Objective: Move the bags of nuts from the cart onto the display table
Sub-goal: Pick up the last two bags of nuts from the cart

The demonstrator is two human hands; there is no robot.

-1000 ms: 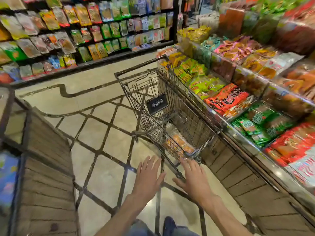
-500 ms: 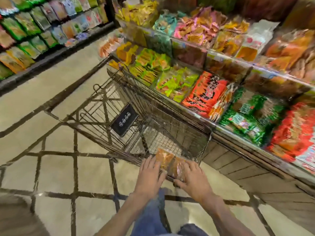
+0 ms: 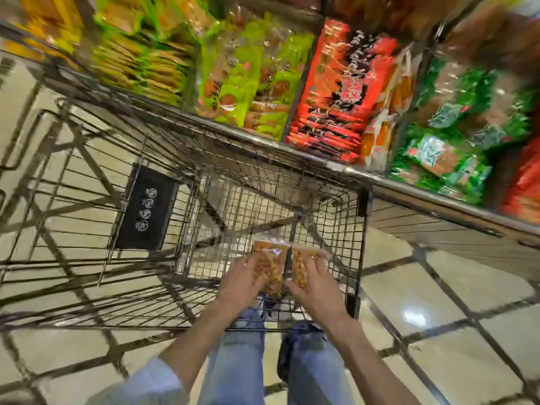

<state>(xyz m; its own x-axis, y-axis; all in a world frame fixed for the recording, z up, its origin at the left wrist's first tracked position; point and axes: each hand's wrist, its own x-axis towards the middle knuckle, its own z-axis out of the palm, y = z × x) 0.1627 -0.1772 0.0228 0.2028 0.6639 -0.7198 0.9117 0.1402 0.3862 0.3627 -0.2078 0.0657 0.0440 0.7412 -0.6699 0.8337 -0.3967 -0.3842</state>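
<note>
Down in the cart point(image 3: 361, 206), near its rear right corner, two clear bags of nuts point(image 3: 270, 266) sit side by side. Left hand point(image 3: 241, 283) grips one bag, right hand point(image 3: 317, 283) the other, fingers curled round them. Beyond the cart's right edge, the display table point(image 3: 438, 200) holds green and red packets point(image 3: 344, 92).

cart point(image 3: 361, 229) top open, wire walls enclose – display table point(image 3: 438, 207) beside

The cart point(image 3: 204, 200) stands against the near edge of the desk point(image 3: 423, 197), which runs along the cart's far-right side. Two bags of nuts point(image 3: 270, 267) lie side by side inside the cart, at its near end. Packaged snacks point(image 3: 336, 92) fill the desk's compartments beyond the cart.
</note>
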